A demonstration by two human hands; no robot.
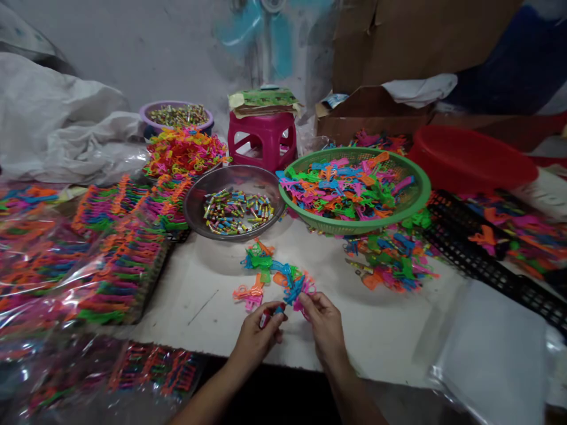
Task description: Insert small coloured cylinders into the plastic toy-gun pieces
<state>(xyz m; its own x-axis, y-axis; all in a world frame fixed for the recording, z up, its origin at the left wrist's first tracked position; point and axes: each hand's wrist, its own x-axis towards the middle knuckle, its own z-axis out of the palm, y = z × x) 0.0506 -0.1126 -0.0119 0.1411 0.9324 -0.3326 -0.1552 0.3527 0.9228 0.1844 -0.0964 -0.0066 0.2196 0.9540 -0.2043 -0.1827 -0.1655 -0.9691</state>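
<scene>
My left hand [260,333] is closed around a small red piece [264,319] with a blue-green bit by the thumb; its kind is hard to make out. Close beside it, the fingertips of my right hand [325,324] pinch a pink plastic toy gun [303,304]. A blue toy gun [293,290] lies against those fingers, overlapping the pink one. Just beyond my hands, several more toy guns form a loose cluster on the white table [199,307], among them a green one [264,264] and an orange one [253,289].
A grey bowl [190,215] holds small shiny wrapped tubes. Right of it, a green basket [423,200] is heaped with toy guns, and a loose pile [398,265] lies in front. Bagged toys [119,265] cover the left. Clear plastic bags [491,354] lie at right.
</scene>
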